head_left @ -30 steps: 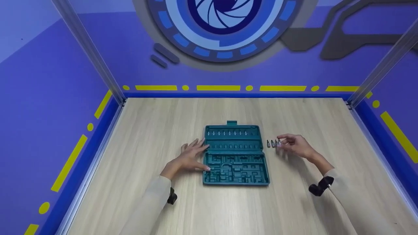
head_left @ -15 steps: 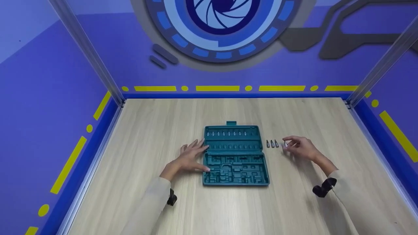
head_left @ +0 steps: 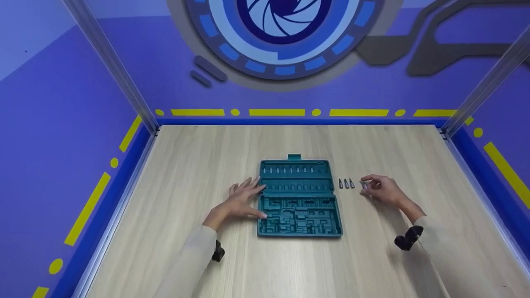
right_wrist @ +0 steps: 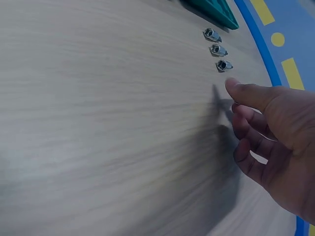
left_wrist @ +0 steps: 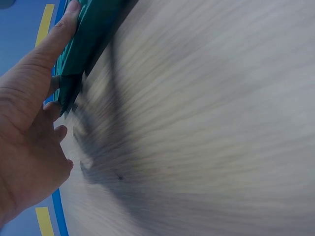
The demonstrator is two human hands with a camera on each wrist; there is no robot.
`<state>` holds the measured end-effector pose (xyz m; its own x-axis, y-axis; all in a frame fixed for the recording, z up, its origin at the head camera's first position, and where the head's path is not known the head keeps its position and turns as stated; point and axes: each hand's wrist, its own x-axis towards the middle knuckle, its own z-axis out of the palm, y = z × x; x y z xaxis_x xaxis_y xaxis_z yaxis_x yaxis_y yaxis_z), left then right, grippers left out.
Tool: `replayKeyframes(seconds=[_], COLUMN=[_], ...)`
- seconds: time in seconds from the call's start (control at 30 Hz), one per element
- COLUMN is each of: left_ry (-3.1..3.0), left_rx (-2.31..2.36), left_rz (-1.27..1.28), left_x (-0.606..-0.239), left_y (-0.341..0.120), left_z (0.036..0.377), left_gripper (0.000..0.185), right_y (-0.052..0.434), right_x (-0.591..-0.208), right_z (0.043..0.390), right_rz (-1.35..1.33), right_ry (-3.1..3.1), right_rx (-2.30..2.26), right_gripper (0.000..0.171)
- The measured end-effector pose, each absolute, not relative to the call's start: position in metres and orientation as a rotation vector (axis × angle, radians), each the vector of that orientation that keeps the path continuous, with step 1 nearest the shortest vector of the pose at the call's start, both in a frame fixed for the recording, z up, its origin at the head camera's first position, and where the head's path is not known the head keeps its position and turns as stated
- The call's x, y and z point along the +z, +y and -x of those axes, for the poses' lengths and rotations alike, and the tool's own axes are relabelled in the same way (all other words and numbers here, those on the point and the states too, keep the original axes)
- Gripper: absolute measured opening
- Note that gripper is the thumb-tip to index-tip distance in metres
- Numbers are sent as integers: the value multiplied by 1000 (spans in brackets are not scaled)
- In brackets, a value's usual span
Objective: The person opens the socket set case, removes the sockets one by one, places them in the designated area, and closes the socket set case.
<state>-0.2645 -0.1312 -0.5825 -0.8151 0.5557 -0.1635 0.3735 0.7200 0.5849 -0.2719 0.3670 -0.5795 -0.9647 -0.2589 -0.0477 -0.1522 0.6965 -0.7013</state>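
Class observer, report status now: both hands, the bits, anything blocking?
Left hand flat against teal case edge. Right hand pinching one bit beside three-bit row on table. Nothing blocking.

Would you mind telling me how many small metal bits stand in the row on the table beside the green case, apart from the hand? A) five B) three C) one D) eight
B: the right wrist view shows three small metal bits in a row on the table, between the green case and the right hand.
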Motion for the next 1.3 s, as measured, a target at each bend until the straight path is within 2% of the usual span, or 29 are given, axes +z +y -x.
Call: replayKeyframes(seconds=[1.3], left_ry=[2587], left_rx=[769], left_rz=[-722], left_x=[-581], left_y=[-132], left_z=[265], left_gripper=[104], right_y=[354], right_x=[-580], right_z=[285], right_rz=[412], right_ry=[2766], right_rx=[-1154], right_gripper=[38])
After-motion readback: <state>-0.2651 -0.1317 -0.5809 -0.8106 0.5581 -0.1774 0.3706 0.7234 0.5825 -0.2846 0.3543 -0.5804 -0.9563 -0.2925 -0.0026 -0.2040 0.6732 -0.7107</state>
